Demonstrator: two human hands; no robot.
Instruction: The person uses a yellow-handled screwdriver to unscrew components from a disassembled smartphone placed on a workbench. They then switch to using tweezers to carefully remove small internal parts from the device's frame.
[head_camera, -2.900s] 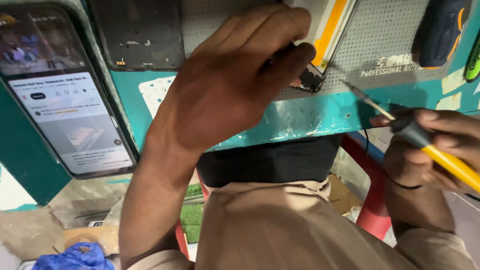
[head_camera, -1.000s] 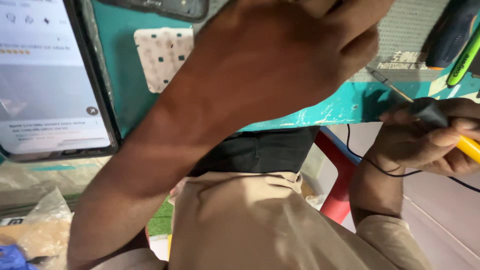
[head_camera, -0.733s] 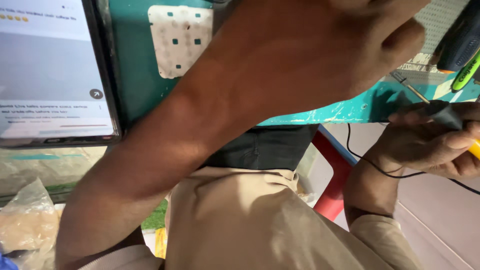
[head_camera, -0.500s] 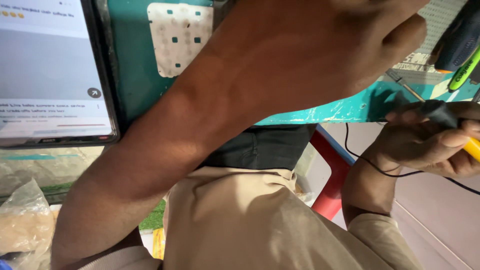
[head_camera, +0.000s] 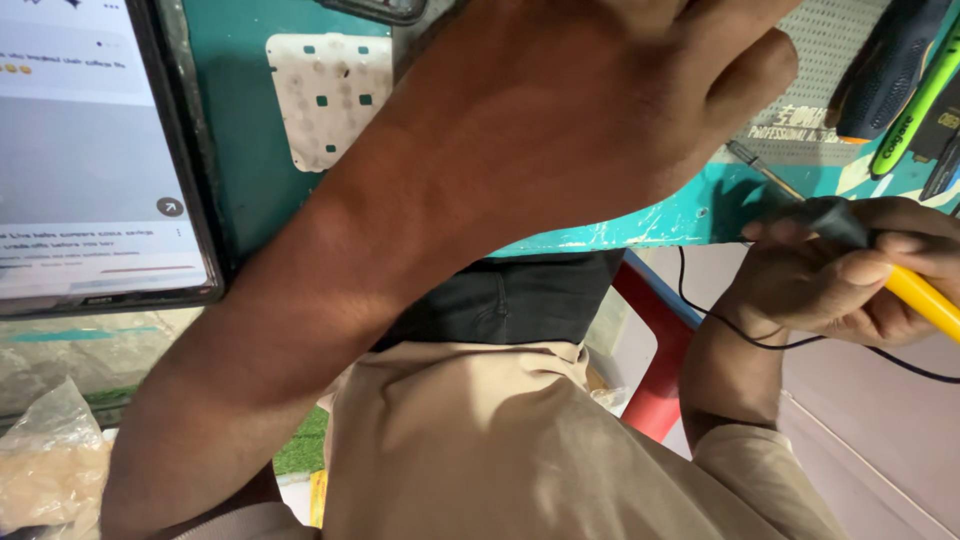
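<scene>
Teal bench (head_camera: 640, 225): right hand (head_camera: 850, 270) grips soldering iron (head_camera: 860, 250); left hand (head_camera: 600, 90) raised.

Place: small electronics repair workshop
Evidence: teal workbench (head_camera: 640, 225), perforated work mat (head_camera: 830, 60), soldering iron (head_camera: 850, 250), phone screen (head_camera: 90, 150)

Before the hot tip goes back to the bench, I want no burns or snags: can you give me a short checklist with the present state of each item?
1. Right hand grips the soldering iron firmly on its black collar and yellow handle: ok.
2. Iron tip is clear of fingers and lies over the teal bench edge: ok.
3. Black cord hangs free below the right wrist, no snag seen: ok.
4. Left hand steadies the work: cannot tell, its fingers run out of view.
5. Tablet screen stands away from the tip: ok.
</scene>
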